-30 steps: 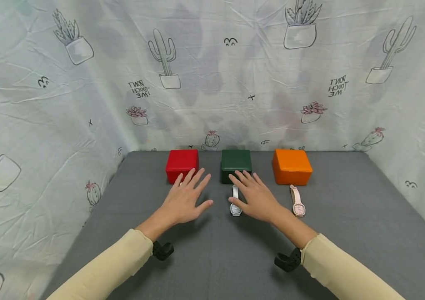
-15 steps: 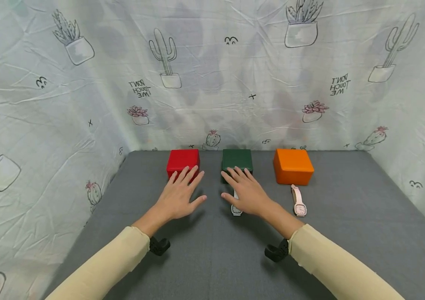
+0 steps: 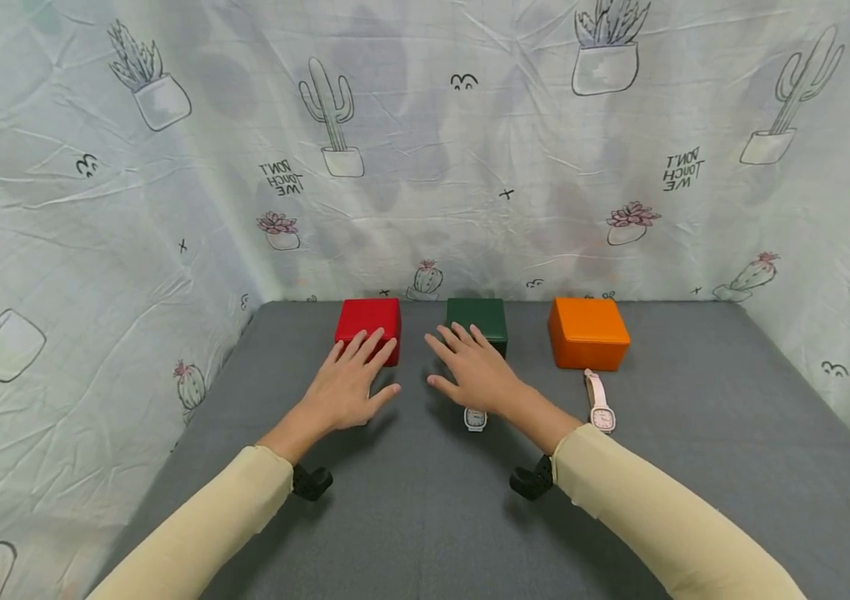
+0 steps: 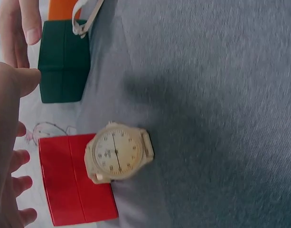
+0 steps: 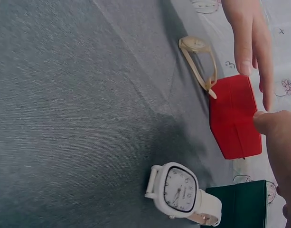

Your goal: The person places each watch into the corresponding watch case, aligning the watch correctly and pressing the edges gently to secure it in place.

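There are three small square boxes in a row at the back of the grey felt table [image 3: 695,467], and three watches in front of them. I take the green box [image 3: 479,317] in the middle as the landmark.

To the left of the green box stands the red box [image 3: 369,318]. The left hand [image 3: 346,385] hovers just in front of it with straight, spread fingers and holds nothing; its fingertips overlap the box's front edge, and I cannot tell if they touch. Under this hand lies a cream watch [image 4: 117,153] with a round face. The head view does not show it, only the wrist views do.

The right hand [image 3: 476,373] is in front of the green box, also flat and open, holding nothing. Below it lies a white watch [image 5: 181,194] with a rounded square case; the head view shows only its face.

To the right of the green box is the orange box [image 3: 588,332], and in front of it a pink watch [image 3: 597,402] with a thin strap. The boxes look smooth with soft corners.
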{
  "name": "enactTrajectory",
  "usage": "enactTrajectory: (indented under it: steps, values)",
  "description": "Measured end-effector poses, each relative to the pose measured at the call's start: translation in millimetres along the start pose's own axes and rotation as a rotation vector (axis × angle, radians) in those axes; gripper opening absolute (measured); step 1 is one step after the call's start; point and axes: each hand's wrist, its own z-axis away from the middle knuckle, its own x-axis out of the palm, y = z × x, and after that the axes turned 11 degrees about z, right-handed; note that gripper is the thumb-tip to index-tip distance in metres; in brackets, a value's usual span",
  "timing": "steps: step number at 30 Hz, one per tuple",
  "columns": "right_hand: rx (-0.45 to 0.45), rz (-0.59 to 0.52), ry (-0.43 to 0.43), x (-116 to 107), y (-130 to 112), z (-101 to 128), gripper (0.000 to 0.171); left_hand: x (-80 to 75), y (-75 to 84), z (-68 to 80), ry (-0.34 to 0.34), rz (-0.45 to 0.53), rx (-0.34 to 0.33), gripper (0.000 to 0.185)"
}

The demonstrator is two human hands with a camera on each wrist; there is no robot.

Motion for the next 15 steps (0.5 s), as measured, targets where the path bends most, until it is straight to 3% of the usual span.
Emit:
enactTrajectory:
  steps: [15]
  values:
    - [0.012,0.044,-0.041,3,-3,-34,0.068,-5.4,-23.7,-9.4,-0.061,-0.026,-0.064,0.08]
